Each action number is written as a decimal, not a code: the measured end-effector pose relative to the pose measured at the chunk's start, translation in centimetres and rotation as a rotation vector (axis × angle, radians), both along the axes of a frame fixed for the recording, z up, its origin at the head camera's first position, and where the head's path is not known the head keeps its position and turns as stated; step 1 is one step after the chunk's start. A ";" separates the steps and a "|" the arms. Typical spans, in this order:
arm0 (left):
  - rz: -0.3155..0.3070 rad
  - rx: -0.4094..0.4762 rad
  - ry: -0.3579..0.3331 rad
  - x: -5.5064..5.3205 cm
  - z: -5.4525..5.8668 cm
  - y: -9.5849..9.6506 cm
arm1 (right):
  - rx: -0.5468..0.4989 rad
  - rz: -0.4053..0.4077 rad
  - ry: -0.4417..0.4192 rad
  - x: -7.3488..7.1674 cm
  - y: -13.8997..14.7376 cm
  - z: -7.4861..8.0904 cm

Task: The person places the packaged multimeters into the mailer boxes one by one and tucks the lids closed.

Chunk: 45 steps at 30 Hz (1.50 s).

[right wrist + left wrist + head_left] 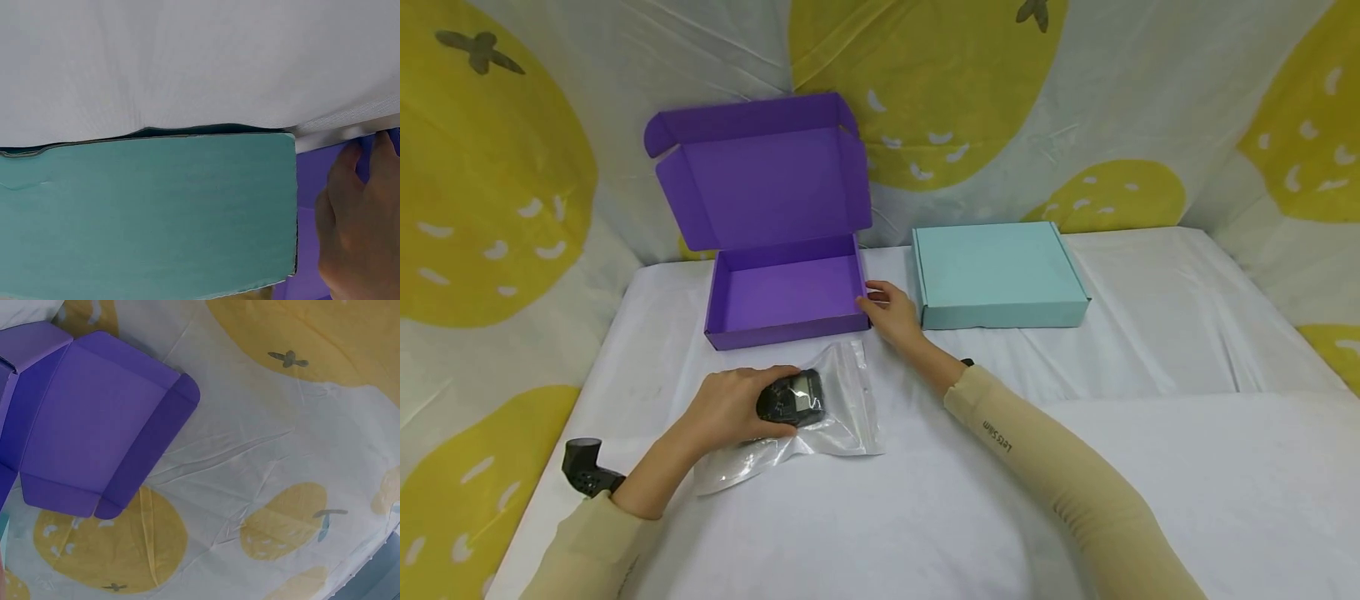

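Note:
My left hand [730,406] grips a black handheld device [793,398] with a light screen. A clear plastic zip bag [850,408] lies flat around and under it; I cannot tell whether the device is inside. Behind stands an open purple cardboard box [786,333], its lid [767,183] raised against the cloth backdrop. With thumb and fingers, my right hand [891,315] holds the box's right side wall near the front corner. In the right wrist view, the fingers of that right hand [359,219] meet the purple box's edge. The left wrist view shows the raised lid [94,425], not the left hand.
A closed teal cardboard box [1000,267] stands just right of the purple box, close to my right hand. White cloth [1150,467] covers the table. A backdrop printed with yellow fruit [940,83] hangs along the back and sides.

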<state>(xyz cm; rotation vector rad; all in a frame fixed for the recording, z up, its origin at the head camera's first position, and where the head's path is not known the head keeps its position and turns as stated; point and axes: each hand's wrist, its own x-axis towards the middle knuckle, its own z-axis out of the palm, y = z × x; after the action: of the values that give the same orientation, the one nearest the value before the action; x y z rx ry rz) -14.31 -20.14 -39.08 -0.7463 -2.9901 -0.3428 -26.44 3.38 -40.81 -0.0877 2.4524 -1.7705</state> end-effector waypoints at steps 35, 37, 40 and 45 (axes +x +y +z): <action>-0.001 -0.042 0.040 -0.7 0.0 0.2 | -0.081 -0.018 -0.105 -0.6 0.1 -0.3; 0.003 -0.038 0.038 -0.7 0.0 0.2 | -0.082 -0.025 -0.105 -0.6 0.1 -0.2; 0.008 -0.032 0.043 -0.7 0.0 0.3 | -0.062 -0.029 -0.081 -0.5 -0.1 -0.1; 0.008 -0.018 0.066 -0.1 0.4 0.5 | -0.025 -0.017 -0.041 -0.4 -0.3 0.0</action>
<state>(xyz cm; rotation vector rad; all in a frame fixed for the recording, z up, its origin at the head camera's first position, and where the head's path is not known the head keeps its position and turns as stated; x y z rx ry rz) -14.41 -19.64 -38.66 -0.7324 -2.9376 -0.2852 -26.88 3.11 -40.85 -0.0333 2.4100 -1.7920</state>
